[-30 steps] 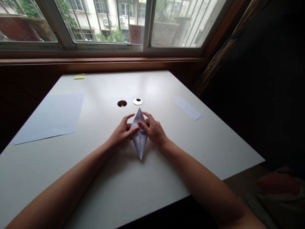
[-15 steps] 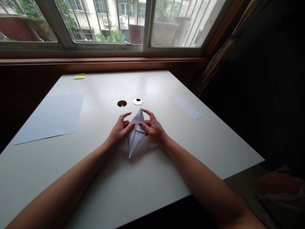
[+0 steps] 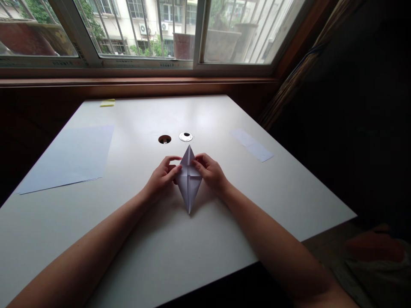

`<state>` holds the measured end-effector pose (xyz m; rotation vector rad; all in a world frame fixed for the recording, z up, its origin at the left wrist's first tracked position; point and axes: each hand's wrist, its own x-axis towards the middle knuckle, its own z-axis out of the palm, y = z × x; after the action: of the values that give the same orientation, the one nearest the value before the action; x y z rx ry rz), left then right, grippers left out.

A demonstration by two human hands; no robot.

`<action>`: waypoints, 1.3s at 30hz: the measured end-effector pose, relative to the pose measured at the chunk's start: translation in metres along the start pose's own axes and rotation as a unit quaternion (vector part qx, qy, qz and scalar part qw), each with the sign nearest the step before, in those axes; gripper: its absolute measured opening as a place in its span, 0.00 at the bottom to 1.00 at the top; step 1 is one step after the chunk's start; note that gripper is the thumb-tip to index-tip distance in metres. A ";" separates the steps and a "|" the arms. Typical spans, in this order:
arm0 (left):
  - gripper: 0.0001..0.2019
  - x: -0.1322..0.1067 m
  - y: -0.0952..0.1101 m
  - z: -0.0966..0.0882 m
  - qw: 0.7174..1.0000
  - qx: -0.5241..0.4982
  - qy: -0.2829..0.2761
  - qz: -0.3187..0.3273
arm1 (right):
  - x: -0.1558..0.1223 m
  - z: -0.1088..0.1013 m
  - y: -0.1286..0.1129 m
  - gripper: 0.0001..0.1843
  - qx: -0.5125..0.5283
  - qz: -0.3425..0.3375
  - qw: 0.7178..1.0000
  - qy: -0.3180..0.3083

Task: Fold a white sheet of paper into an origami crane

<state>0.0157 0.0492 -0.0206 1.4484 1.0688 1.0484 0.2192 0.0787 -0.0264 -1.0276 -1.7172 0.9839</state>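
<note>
A white paper folded into a long diamond shape point(image 3: 189, 182) lies on the white table point(image 3: 167, 252), one point facing the window and one facing me. My left hand point(image 3: 162, 177) pinches its left edge with fingers curled. My right hand point(image 3: 210, 171) pinches its right edge the same way. Creases cross at the paper's middle.
A flat sheet of paper point(image 3: 69, 156) lies at the left of the table. A round cable hole point(image 3: 164, 139) and its white cap point(image 3: 185, 136) sit just beyond the folded paper. A narrow paper strip point(image 3: 252, 144) lies at the right, a yellow sticky pad point(image 3: 107, 102) at the far left corner.
The folded paper's near tip swung left half a second ago and is back pointing straight at me. Both hands stayed at its sides and have closed in on its edges.
</note>
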 end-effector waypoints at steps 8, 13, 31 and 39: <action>0.11 0.003 -0.003 -0.003 0.985 0.086 0.082 0.123 | 0.003 -0.001 -0.001 0.13 -0.009 -0.014 0.999 -0.052; 0.12 0.005 -0.002 -0.007 0.990 0.076 0.076 0.097 | 0.002 0.003 -0.007 0.09 -0.052 -0.064 0.991 -0.108; 0.16 0.004 0.004 -0.008 0.997 0.061 0.047 0.031 | 0.000 0.005 -0.014 0.09 -0.031 -0.017 0.996 -0.080; 0.16 0.002 0.003 -0.007 0.994 0.052 0.084 0.034 | 0.001 0.004 -0.014 0.08 -0.036 -0.010 0.996 -0.086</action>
<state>0.0092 0.0525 -0.0169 1.5098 1.2171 1.1962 0.2121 0.0741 -0.0147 -0.9921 -1.9127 1.0304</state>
